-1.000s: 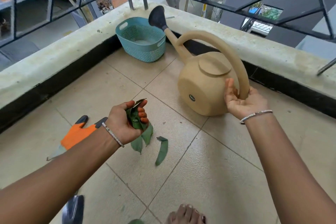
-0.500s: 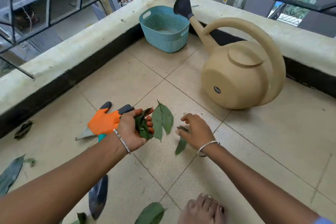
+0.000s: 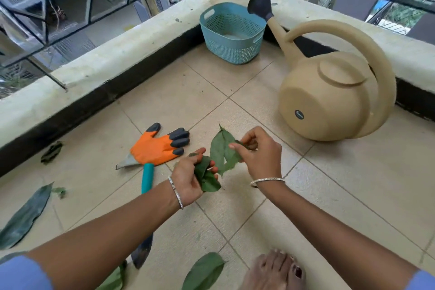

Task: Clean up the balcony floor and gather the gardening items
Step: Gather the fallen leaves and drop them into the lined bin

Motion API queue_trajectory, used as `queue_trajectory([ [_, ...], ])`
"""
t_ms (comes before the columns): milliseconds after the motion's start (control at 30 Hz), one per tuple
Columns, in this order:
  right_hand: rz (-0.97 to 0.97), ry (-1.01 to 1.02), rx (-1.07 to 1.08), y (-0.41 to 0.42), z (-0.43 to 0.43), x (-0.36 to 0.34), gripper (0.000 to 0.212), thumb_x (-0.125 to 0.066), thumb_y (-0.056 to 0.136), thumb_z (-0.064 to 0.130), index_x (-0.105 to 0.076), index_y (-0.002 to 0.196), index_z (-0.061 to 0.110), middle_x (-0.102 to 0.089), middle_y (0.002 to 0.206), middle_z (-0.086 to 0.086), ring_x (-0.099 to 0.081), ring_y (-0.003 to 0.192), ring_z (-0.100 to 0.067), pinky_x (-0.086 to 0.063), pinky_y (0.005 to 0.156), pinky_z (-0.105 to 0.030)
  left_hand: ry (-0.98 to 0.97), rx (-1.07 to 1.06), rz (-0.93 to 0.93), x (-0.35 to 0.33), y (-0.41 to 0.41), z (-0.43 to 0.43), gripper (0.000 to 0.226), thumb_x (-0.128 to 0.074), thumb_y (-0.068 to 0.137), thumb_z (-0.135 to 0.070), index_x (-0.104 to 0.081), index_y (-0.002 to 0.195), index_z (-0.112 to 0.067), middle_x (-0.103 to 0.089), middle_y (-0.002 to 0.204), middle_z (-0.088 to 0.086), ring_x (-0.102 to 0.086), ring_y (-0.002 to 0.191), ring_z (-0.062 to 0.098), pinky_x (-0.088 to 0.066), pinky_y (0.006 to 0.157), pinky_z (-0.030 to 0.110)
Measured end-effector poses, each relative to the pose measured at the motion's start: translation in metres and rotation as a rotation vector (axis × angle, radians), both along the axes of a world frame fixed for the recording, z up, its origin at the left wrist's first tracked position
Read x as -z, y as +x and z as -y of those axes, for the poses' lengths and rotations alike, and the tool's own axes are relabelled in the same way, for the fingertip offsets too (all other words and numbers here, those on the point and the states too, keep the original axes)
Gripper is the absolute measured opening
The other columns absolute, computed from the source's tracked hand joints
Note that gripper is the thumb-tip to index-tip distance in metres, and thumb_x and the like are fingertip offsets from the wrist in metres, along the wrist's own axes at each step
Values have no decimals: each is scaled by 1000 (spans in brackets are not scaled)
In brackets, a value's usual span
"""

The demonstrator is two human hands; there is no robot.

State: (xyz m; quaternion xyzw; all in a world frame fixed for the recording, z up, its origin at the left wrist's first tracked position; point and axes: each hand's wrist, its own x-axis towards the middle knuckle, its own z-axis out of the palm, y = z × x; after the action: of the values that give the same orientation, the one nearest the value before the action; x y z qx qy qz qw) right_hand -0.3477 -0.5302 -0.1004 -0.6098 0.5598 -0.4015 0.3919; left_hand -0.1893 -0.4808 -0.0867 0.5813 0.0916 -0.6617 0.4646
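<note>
Two leaves run off the bottom edge: a plain green leaf (image 3: pixel 203 271) beside a bare foot (image 3: pixel 275 271), and another that is mostly hidden under the left forearm. A hand trowel with a teal handle (image 3: pixel 147 178) lies partly beneath an orange work glove with dark grey fingertips (image 3: pixel 160 147). The forearm covers its middle, so only the handle and the dark blade tip show. A small dark scrap (image 3: pixel 51 152) near the black skirting is too crumpled to identify.

A bunch of dark green leaves (image 3: pixel 207 178), folded together, sits in the left hand (image 3: pixel 186 181) above the beige tiled floor (image 3: pixel 353 195). Just beside it is a broad green leaf with a pointed tip (image 3: pixel 222 150) and a notch in its lower edge, held upright and facing the camera. A long dark leaf (image 3: pixel 26 216) lies flat at far left.

The left hand's fingers curl round the bunch, wrist turned inward. The right hand (image 3: pixel 261 155) pinches the broad leaf's right edge between thumb and fingers, the rest bent. Each wrist wears a thin silver bangle.

A teal perforated plastic basket (image 3: pixel 231 33) stands in the corner. A round beige plastic watering can (image 3: pixel 329 94) stands near it, with its black rose by the basket's rim.
</note>
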Motion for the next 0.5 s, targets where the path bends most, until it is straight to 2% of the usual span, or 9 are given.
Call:
queue_trajectory([
  [67,33,-97,-63,15,-8,-18,22,-85,73,15,-64,78,15,-65,72,10,-65,69,-4,-55,62,-18,-2,15,-101,0,-6,0,32,-41,103,-29,-62,121,-13,-65,87,14,-60,73,25,-51,79,37],
  [133,8,-202,-145,24,-17,-23,17,-82,76,17,-66,80,13,-66,76,8,-65,72,-6,-56,66,-25,-27,51,-193,-2,-10,1,46,-41,101,-40,-68,118,-7,-69,103,15,-66,91,28,-51,92,44],
  [167,-27,-255,-195,26,-21,-20,16,-81,77,18,-66,80,13,-65,78,6,-63,73,-7,-55,66,-28,-45,64,-224,-4,-12,1,51,-42,99,-44,-72,109,-5,-71,104,16,-68,92,30,-52,89,46],
  [233,-93,-323,-315,26,-31,-8,15,-78,78,19,-66,79,12,-63,81,3,-60,77,-11,-52,68,-31,-75,72,-252,-9,-13,2,50,-47,95,-45,-74,88,-3,-71,88,16,-71,78,29,-55,78,42],
  [300,-135,-372,-443,25,-41,6,13,-75,81,21,-67,79,11,-64,85,1,-60,86,-14,-50,72,-33,-74,57,-225,-11,-11,5,43,-52,95,-42,-70,86,-5,-69,84,13,-68,74,26,-57,74,36],
  [367,-238,-487,-526,23,-48,16,12,-70,86,25,-72,83,13,-68,89,2,-59,98,-15,-49,85,-35,-49,48,-178,-8,-7,6,37,-52,97,-38,-68,86,-7,-66,86,12,-65,74,25,-56,69,33],
  [433,-356,-592,-553,23,-47,21,17,-64,89,30,-76,92,19,-70,97,9,-56,116,-15,-37,107,-42,-27,65,-143,-3,-2,5,33,-48,100,-32,-67,84,-9,-63,78,8,-61,67,22,-53,60,28],
  [500,-431,-630,-581,22,-45,20,21,-61,89,37,-76,98,25,-68,108,13,-50,127,-17,-25,114,-49,2,90,-119,0,0,2,30,-44,102,-25,-65,86,-10,-58,73,5,-54,63,18,-48,56,27],
])
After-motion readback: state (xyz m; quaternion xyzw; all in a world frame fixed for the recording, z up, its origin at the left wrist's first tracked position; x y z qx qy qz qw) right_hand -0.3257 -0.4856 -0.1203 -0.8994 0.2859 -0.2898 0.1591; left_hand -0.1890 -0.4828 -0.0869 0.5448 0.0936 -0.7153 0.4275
